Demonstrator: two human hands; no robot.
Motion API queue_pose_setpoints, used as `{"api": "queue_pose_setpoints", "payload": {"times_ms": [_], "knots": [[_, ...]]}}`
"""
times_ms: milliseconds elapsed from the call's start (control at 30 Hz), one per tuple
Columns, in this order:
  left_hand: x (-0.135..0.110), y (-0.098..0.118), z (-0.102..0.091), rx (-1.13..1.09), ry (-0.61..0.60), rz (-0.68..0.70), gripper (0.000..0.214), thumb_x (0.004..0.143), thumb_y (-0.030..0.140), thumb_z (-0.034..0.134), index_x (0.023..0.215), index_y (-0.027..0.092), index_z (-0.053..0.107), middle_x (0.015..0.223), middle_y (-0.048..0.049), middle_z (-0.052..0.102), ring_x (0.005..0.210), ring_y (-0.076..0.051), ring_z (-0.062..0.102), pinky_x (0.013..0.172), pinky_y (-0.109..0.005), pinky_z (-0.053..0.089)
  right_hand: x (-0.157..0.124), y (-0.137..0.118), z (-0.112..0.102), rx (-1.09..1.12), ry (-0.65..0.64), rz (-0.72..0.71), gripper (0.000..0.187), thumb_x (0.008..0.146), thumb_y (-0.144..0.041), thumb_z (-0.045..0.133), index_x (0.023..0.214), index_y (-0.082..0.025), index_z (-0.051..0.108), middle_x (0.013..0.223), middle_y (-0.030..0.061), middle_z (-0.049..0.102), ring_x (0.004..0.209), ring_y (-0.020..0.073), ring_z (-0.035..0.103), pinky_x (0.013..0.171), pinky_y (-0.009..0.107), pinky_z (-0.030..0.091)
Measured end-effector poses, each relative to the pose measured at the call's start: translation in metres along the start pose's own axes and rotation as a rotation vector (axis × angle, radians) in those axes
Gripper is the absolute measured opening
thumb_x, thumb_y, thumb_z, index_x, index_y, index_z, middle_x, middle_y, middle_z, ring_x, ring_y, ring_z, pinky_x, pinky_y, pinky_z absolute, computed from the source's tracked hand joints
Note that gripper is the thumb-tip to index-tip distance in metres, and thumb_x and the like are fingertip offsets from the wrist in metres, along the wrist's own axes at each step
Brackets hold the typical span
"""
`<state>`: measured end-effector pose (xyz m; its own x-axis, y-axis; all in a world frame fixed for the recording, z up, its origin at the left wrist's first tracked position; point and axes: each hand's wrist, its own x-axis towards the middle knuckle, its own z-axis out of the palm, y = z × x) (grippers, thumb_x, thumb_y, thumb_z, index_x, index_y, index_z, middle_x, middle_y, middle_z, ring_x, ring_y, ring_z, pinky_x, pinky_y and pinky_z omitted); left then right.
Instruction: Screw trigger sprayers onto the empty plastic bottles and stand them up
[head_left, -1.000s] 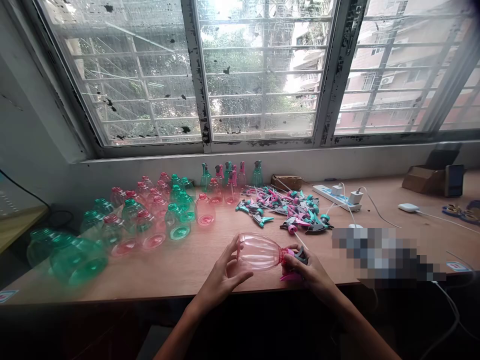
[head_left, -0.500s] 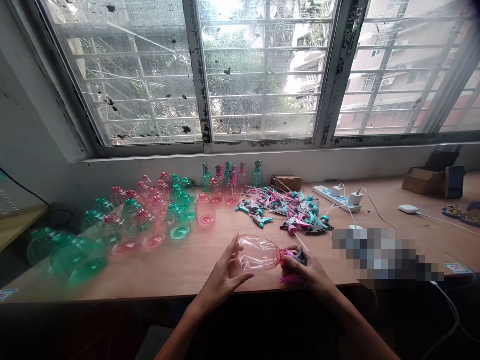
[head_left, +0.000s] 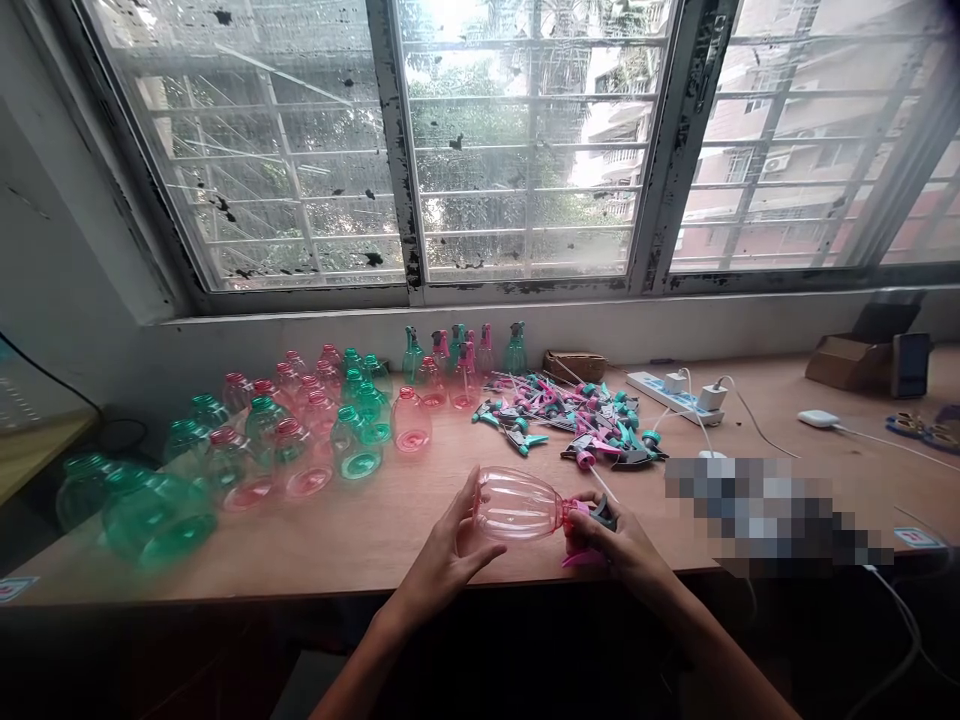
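With my right grip (head_left: pixel 619 540) I am holding the pink and grey spray head (head_left: pixel 577 508), and my fingers are closing around it at the neck of the pink bottle (head_left: pixel 519 505). This bottle is lying sideways in the air over the tabletop (head_left: pixel 360 540), near the middle of its front edge, and its neck is pointing toward the right edge. My left grip (head_left: pixel 448 548) is curving around the base of the bottle, with the fingers reaching along the far side and the thumb stretching below; I cannot tell if it is pressing firmly or only supporting.

Behind my hands, toward the rear edge, a heap of spray heads (head_left: pixel 592 443) in pink, teal and grey is lying. Many headless bottles (head_left: pixel 316 412), pink and green, are standing from the left front corner toward the rear edge. Near the middle of the rear edge, some bottles with spray heads (head_left: pixel 514 350) are standing. A white power strip (head_left: pixel 651 386) is lying to the right of the heap, with two plugs sitting in it.
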<state>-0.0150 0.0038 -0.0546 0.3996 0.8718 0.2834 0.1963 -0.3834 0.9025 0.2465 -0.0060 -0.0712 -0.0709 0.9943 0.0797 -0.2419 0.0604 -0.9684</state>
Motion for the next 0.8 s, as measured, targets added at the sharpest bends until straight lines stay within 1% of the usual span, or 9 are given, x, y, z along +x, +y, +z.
{"api": "queue_pose_setpoints", "payload": {"times_ms": [100, 267, 367, 467, 533, 600, 667, 733, 800], "knots": [[0.0, 0.0, -0.0005, -0.01, 0.003, -0.009, 0.096, 0.082, 0.031, 0.077, 0.156, 0.028, 0.017, 0.148, -0.014, 0.047, 0.136, -0.031, 0.047, 0.115, -0.048, 0.034, -0.0008, -0.0016, 0.0008, -0.016, -0.023, 0.015, 0.046, 0.071, -0.051, 0.083, 0.094, -0.019, 0.062, 0.069, 0.0006, 0.07, 0.06, 0.0185, 0.067, 0.059, 0.032, 0.058], [0.0023, 0.0041, -0.0009, 0.058, -0.003, 0.013, 0.078, 0.084, 0.036, 0.074, 0.151, 0.027, 0.034, 0.146, -0.0114, 0.05, 0.136, -0.03, 0.046, 0.114, -0.044, 0.037, -0.0015, -0.0022, 0.002, -0.015, -0.026, 0.042, 0.046, 0.069, -0.05, 0.085, 0.094, -0.019, 0.062, 0.069, 0.0001, 0.069, 0.06, 0.0189, 0.066, 0.056, 0.033, 0.059], [0.0023, 0.0019, 0.0007, 0.106, 0.016, 0.062, 0.079, 0.088, 0.031, 0.07, 0.153, 0.033, 0.026, 0.156, -0.007, 0.038, 0.142, -0.028, 0.038, 0.117, -0.044, 0.032, -0.0012, -0.0011, 0.0022, 0.014, -0.027, 0.015, 0.043, 0.073, -0.05, 0.082, 0.093, -0.019, 0.06, 0.069, 0.0002, 0.069, 0.058, 0.0173, 0.066, 0.055, 0.031, 0.057], [0.0015, -0.0007, 0.0021, 0.078, 0.006, 0.068, 0.08, 0.091, 0.03, 0.065, 0.155, 0.036, 0.017, 0.159, -0.0066, 0.032, 0.139, -0.028, 0.044, 0.114, -0.045, 0.036, -0.0006, -0.0004, 0.0015, 0.017, -0.044, 0.012, 0.042, 0.075, -0.049, 0.082, 0.093, -0.018, 0.06, 0.069, 0.0004, 0.07, 0.058, 0.0163, 0.066, 0.055, 0.029, 0.056], [0.0012, -0.0002, 0.002, 0.051, 0.002, 0.056, 0.087, 0.088, 0.031, 0.069, 0.156, 0.035, 0.015, 0.16, -0.0088, 0.031, 0.137, -0.03, 0.046, 0.112, -0.046, 0.039, -0.0001, -0.0006, 0.0009, 0.009, -0.056, 0.022, 0.043, 0.074, -0.048, 0.083, 0.094, -0.018, 0.06, 0.069, 0.0001, 0.07, 0.059, 0.0162, 0.066, 0.056, 0.029, 0.056], [0.0012, 0.0017, 0.001, 0.031, -0.001, 0.034, 0.088, 0.087, 0.033, 0.071, 0.156, 0.029, 0.018, 0.157, -0.0128, 0.035, 0.137, -0.031, 0.045, 0.112, -0.046, 0.039, 0.0002, -0.0009, 0.0006, 0.0, -0.065, 0.018, 0.045, 0.072, -0.048, 0.084, 0.097, -0.018, 0.06, 0.069, 0.0001, 0.07, 0.059, 0.0166, 0.066, 0.056, 0.029, 0.057], [0.0013, 0.0031, -0.0001, 0.042, 0.0, 0.015, 0.078, 0.088, 0.035, 0.07, 0.154, 0.024, 0.028, 0.151, -0.0145, 0.044, 0.138, -0.031, 0.045, 0.113, -0.045, 0.038, 0.0002, -0.0012, 0.0006, -0.005, -0.068, 0.012, 0.047, 0.071, -0.048, 0.085, 0.098, -0.018, 0.06, 0.069, 0.0002, 0.071, 0.059, 0.0172, 0.066, 0.056, 0.03, 0.058], [0.0015, 0.0024, -0.0006, 0.062, 0.006, 0.016, 0.074, 0.088, 0.035, 0.069, 0.152, 0.024, 0.033, 0.149, -0.013, 0.047, 0.139, -0.03, 0.043, 0.114, -0.044, 0.037, 0.0, -0.0012, 0.0009, -0.004, -0.055, 0.015, 0.048, 0.07, -0.049, 0.085, 0.097, -0.019, 0.06, 0.069, 0.0002, 0.07, 0.059, 0.0178, 0.066, 0.055, 0.031, 0.058], [0.0015, -0.0001, -0.0001, 0.07, 0.014, 0.039, 0.077, 0.089, 0.032, 0.069, 0.153, 0.027, 0.028, 0.154, -0.0102, 0.042, 0.142, -0.03, 0.039, 0.116, -0.045, 0.034, -0.0005, -0.0013, 0.0012, -0.002, -0.031, 0.025, 0.047, 0.07, -0.05, 0.084, 0.096, -0.019, 0.059, 0.069, 0.0005, 0.07, 0.059, 0.0185, 0.067, 0.054, 0.031, 0.058]]}}
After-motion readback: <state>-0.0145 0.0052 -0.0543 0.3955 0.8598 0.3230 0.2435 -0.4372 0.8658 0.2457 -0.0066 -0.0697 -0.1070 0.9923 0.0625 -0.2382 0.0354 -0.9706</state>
